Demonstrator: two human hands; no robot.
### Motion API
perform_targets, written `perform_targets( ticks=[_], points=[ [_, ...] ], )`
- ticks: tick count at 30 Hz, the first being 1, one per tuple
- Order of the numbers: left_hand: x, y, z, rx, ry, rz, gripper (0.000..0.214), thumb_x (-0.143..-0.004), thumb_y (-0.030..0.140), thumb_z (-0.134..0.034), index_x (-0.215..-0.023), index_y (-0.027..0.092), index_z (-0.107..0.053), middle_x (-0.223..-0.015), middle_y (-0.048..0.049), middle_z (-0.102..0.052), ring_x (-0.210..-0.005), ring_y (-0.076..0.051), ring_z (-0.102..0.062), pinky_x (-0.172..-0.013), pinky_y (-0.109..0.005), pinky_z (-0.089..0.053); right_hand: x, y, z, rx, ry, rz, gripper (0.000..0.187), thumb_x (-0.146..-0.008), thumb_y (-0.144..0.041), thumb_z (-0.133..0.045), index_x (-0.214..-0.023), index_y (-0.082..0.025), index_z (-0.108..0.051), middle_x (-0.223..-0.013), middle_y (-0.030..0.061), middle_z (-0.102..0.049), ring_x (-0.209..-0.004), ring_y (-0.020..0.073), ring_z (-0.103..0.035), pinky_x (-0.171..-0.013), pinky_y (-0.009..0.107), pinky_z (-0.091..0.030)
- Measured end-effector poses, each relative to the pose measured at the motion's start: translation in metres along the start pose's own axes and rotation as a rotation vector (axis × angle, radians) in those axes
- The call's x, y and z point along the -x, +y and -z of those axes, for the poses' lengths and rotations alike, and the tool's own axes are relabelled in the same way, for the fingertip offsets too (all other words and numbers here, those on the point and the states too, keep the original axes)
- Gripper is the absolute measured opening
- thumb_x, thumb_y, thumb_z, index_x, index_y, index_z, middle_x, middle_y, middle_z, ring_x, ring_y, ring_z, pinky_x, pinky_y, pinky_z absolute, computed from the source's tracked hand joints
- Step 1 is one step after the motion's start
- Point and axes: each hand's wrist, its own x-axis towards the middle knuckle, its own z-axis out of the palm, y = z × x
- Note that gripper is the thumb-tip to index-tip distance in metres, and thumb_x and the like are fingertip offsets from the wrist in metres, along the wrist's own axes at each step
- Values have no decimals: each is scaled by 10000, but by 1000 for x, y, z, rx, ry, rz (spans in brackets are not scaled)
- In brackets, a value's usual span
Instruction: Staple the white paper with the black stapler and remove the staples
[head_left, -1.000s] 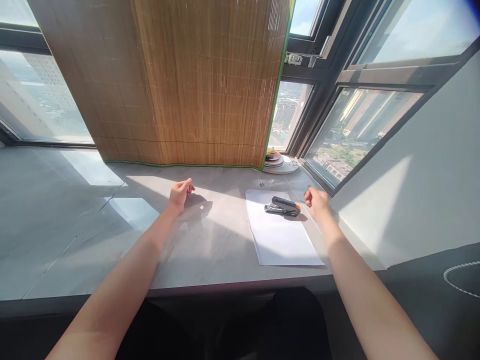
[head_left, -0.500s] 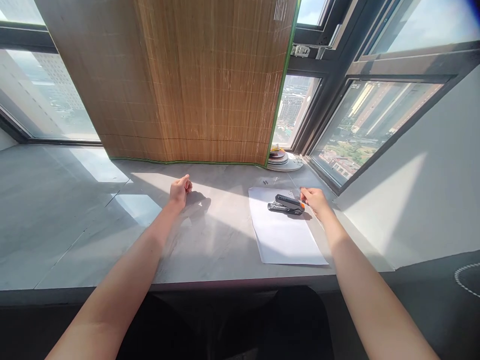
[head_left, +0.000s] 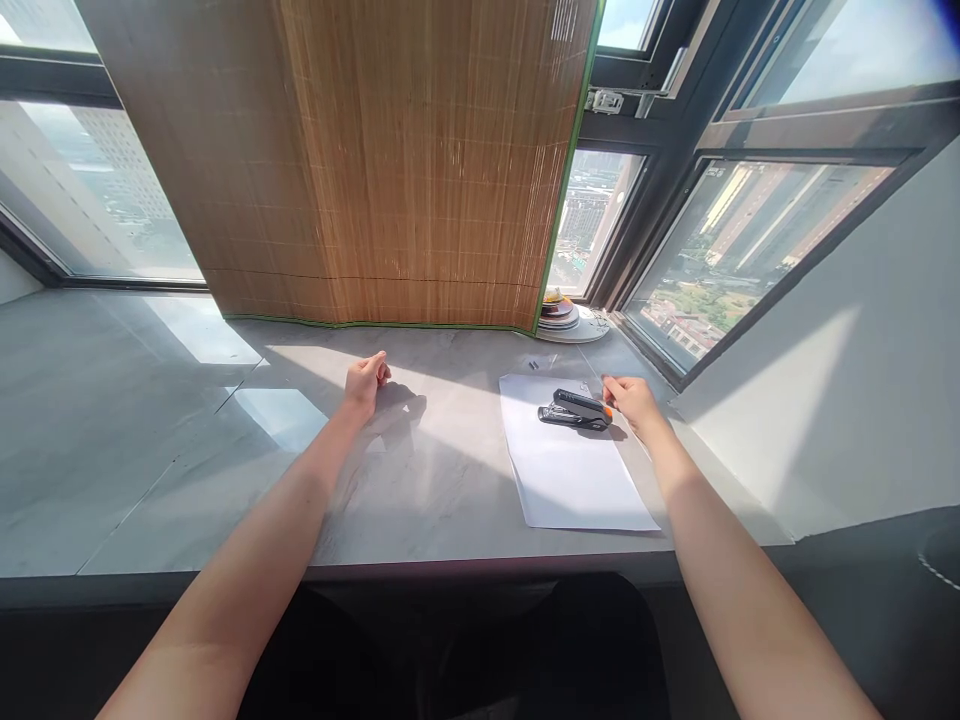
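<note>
My left hand (head_left: 365, 384) is curled into a loose fist above the grey windowsill, its shadow falling just to the right. No object shows in it. To the right, white paper sheets (head_left: 562, 485) lie flat on the sill. On them rests a black stapler (head_left: 576, 410) with an orange spot at its right end, its upper arm raised from the base. Close beside that end and the paper's right edge is my right hand (head_left: 632, 400), fingers curled together, apart from the stapler and with nothing visible in it. Small metallic pieces, perhaps staples (head_left: 533, 365), lie behind the paper.
A bamboo blind (head_left: 405, 200) hangs down to the back of the sill (head_left: 427, 510). Stacked plates (head_left: 570, 322) stand in the back right corner by the window frame. A white wall (head_left: 810, 400) borders the right side. Two black-clad knees (head_left: 600, 650) are below the front edge.
The whole view has shifted very slightly to the right. Both hands, the stapler and the paper keep their places relative to one another.
</note>
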Motion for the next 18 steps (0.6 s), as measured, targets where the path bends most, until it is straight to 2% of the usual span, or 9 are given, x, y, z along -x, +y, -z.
perform_targets(
  ticks=[9, 18],
  points=[
    [0, -2, 0, -107, -2, -24, 496, -857, 407, -631, -503, 243, -326, -515, 10, -385, -557, -141, -482, -555, -273, -389, -5, 9, -1, 26, -9, 26, 570, -789, -701, -703, -530, -208, -584, -522, 5, -528, -504, 127, -419, -516, 282, -343],
    [-1, -6, 3, -94, -23, -11, 509, -874, 401, -644, -489, 232, -356, -531, 3, -410, -562, -137, -477, -563, -275, -375, -5, 9, -1, 125, -11, 71, 615, -828, -747, -650, -521, -222, -557, -519, 21, -545, -522, 153, -464, -542, 299, -386]
  ],
)
